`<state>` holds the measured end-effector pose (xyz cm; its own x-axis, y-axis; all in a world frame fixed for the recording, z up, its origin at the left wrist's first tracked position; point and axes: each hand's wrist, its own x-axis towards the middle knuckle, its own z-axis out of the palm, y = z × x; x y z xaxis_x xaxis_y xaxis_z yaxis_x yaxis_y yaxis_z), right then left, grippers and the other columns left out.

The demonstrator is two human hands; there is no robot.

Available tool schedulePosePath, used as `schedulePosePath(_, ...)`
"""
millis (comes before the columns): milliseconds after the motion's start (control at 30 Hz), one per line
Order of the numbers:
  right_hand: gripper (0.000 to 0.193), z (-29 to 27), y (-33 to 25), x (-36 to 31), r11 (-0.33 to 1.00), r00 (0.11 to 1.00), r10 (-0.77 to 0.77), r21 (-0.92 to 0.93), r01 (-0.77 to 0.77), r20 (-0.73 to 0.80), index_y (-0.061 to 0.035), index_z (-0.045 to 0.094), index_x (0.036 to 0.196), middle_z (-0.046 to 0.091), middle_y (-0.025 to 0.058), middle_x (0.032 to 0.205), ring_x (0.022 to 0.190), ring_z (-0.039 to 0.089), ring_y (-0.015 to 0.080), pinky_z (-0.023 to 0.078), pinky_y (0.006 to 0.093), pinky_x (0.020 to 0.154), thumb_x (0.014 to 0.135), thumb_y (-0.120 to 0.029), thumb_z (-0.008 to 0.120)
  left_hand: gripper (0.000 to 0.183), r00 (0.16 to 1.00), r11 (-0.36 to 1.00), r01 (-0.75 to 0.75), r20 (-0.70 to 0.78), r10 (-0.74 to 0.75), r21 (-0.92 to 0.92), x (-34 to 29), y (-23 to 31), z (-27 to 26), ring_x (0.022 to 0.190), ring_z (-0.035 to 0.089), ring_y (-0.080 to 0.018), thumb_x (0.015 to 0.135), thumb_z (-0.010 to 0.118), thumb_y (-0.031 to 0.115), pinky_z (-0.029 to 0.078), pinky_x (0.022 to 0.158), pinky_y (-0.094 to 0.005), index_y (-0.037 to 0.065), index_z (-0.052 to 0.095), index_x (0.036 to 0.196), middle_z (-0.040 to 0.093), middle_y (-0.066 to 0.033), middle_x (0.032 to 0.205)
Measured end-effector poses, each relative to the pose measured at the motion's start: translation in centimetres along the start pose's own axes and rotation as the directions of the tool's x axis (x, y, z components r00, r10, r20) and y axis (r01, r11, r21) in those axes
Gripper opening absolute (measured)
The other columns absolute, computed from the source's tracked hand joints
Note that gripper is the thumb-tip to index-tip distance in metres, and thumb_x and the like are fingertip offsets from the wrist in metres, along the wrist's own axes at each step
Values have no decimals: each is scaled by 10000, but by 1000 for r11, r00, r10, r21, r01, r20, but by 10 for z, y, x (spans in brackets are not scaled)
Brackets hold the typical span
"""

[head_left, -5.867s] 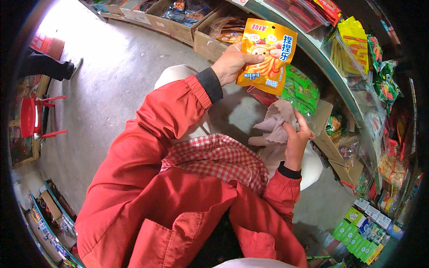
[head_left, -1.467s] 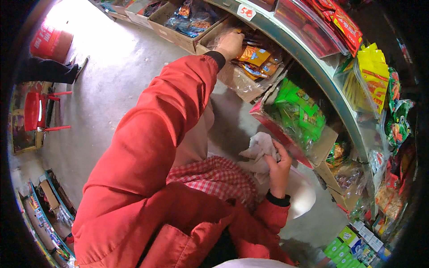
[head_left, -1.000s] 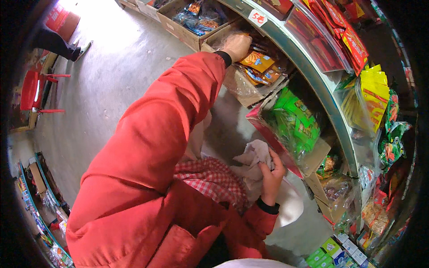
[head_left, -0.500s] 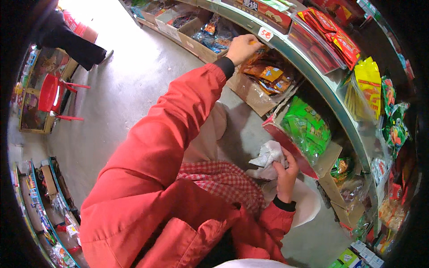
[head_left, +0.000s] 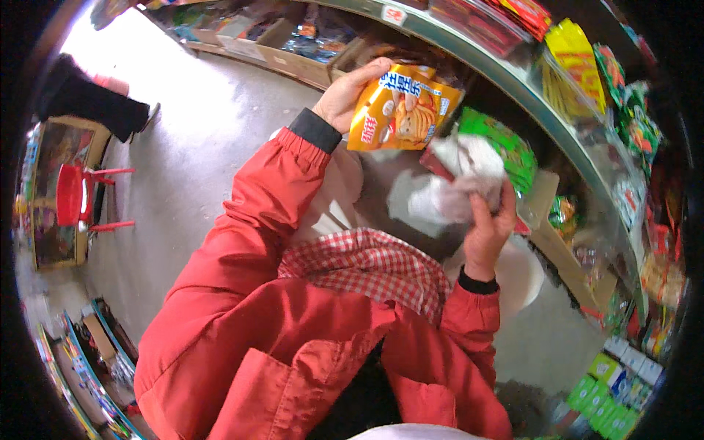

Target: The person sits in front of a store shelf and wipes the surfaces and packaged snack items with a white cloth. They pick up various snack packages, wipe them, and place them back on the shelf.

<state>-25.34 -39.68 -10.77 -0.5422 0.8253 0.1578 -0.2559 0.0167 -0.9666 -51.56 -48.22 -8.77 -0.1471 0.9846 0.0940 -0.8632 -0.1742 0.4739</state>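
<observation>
My left hand (head_left: 350, 94) grips an orange-yellow snack packet (head_left: 403, 110) by its upper left edge, its printed front turned toward me. In my right hand (head_left: 490, 233) is a crumpled white cloth (head_left: 469, 176), pinched between thumb and fingers and blurred by motion. The cloth is just right of the packet, a small gap between them. Behind both hands, a cardboard box of packets on the lowest shelf is mostly hidden. Green packets (head_left: 506, 147) in another box lie beyond the cloth.
A shelf edge (head_left: 469, 62) curves across above the boxes, with red packets and yellow packets (head_left: 576, 62) on it. Cardboard boxes (head_left: 297, 62) line the floor level. A red stool (head_left: 73, 194) stands at the left, near another person's dark-clothed leg (head_left: 95, 95).
My left hand has drawn an orange-yellow packet out of the box and toward me. The right hand has lifted the white cloth up toward the packet. The view has shifted slightly.
</observation>
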Motion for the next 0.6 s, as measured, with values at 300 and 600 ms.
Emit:
schedulePosePath(300,453,39,12,24,436,781,-414,-652,621,467,-65,541,1174,466,149,1274,1183,418,337,301,416,1008,732,35,534,250,987,975,145,-38,-154,-167,14,-74,-9,926,606,-191,937,472,261,497,821,-341,105,530,1123,609,-72,1068)
schedulePosePath(600,446,-16,38,48,877,980,-197,-446,178,4,33,450,1238,519,145,1208,1100,497,250,374,331,944,830,-108,561,214,985,968,146,-58,-161,-205,16,-73,-7,953,601,-214,928,489,223,472,884,-362,78,530,1080,608,-104,1058)
